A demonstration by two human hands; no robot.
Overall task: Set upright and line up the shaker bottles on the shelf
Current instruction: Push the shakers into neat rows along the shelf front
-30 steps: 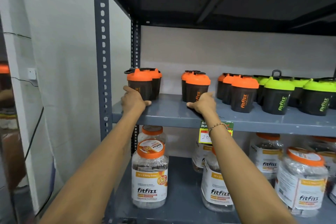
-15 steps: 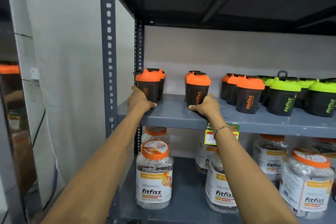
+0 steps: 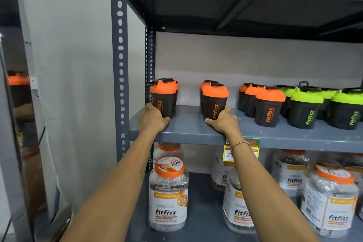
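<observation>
Two orange-lidded shaker bottles stand upright near the front edge of the grey shelf (image 3: 188,129), each with a hand at its base. The left shaker (image 3: 164,97) sits by the shelf's left end, beside the perforated upright (image 3: 119,61), and the left hand (image 3: 152,119) cups its lower left side, thumb laid along the shelf in front of it. The middle shaker (image 3: 215,101) has the right hand (image 3: 225,122) wrapped round its lower right side, thumb crossing in front. Further right, well apart from both hands, more orange-lidded shakers (image 3: 269,106) and green-lidded shakers (image 3: 304,110) stand in rows. Large labelled jars (image 3: 169,196) fill the shelf below.
</observation>
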